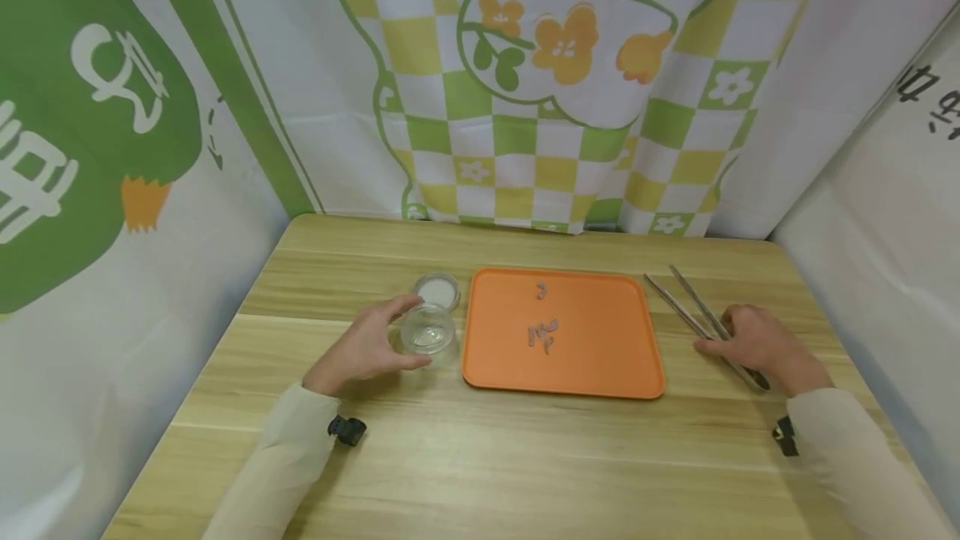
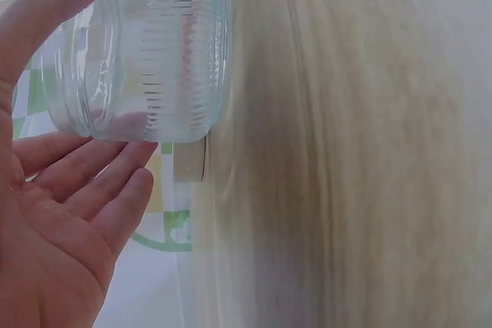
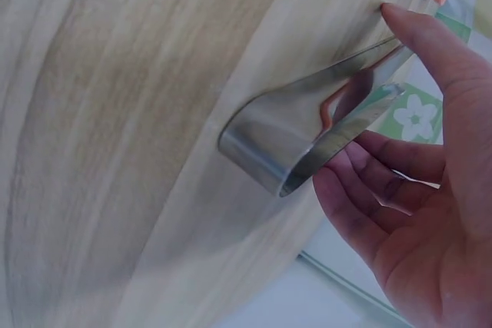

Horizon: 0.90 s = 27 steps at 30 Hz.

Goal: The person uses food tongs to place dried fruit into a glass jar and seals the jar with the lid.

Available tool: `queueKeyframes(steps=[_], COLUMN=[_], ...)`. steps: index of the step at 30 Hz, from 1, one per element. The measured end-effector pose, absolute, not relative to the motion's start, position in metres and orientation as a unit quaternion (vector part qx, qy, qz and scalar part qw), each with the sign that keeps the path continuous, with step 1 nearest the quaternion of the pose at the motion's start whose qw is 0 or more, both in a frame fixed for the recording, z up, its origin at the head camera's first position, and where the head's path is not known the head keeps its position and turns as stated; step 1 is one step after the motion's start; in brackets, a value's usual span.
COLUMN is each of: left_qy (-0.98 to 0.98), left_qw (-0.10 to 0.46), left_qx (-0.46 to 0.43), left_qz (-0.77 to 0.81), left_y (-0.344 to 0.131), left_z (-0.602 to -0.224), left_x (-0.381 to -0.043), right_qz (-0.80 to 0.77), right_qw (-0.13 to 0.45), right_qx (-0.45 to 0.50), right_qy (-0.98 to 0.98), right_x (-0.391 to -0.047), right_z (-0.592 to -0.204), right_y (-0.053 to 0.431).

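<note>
A clear glass jar (image 1: 427, 330) with a ribbed lower wall stands on the table, its mouth uncovered. My left hand (image 1: 369, 343) is spread around it, thumb on one side and fingers on the other. In the left wrist view those fingers (image 2: 115, 182) are loosely extended beside the glass. Metal tongs (image 3: 269, 140) rest on edge on the table at the right, their two arms apart. Around them is my right hand (image 1: 761, 347), thumb on one side and loosely bent fingers on the other; firm contact is not plain.
A round clear lid (image 1: 437, 292) lies just behind the jar. On the orange tray (image 1: 600, 340) between the hands lie several small grey curved pieces (image 1: 543, 332). The wooden table (image 1: 525, 465) is bordered by a patterned cloth (image 1: 517, 165) behind and cloth at both sides.
</note>
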<state>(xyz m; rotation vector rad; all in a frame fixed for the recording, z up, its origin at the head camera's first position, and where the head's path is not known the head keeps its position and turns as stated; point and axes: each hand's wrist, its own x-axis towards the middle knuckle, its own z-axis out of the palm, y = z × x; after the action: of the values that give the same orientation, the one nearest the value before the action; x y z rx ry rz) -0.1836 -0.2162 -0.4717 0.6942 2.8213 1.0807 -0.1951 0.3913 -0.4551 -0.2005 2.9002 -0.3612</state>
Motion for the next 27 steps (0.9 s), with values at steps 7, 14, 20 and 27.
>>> queueKeyframes(steps=[7,14,20,27], left_qy=[0.904,0.898,0.902,0.904], left_qw=[0.026,0.030,0.034,0.043], left_qx=[0.227,0.229,0.219,0.219], left_qz=[0.362,0.373,0.370,0.365], left_y=[-0.212,-0.209,-0.207,-0.207], left_z=[-0.477,-0.479,-0.479,-0.478], left_x=[-0.186,-0.189,-0.190,-0.192], right_qz=[-0.135,-0.139,-0.136,-0.126], right_qw=[0.106,0.095,0.089,0.077], right_qx=[-0.063,-0.064,-0.066,-0.086], right_qy=[0.983,0.984,0.984,0.985], right_x=[-0.197,-0.202,-0.203,-0.206], right_z=[-0.460,-0.462,-0.462,-0.465], right_y=[0.393,0.393,0.390,0.389])
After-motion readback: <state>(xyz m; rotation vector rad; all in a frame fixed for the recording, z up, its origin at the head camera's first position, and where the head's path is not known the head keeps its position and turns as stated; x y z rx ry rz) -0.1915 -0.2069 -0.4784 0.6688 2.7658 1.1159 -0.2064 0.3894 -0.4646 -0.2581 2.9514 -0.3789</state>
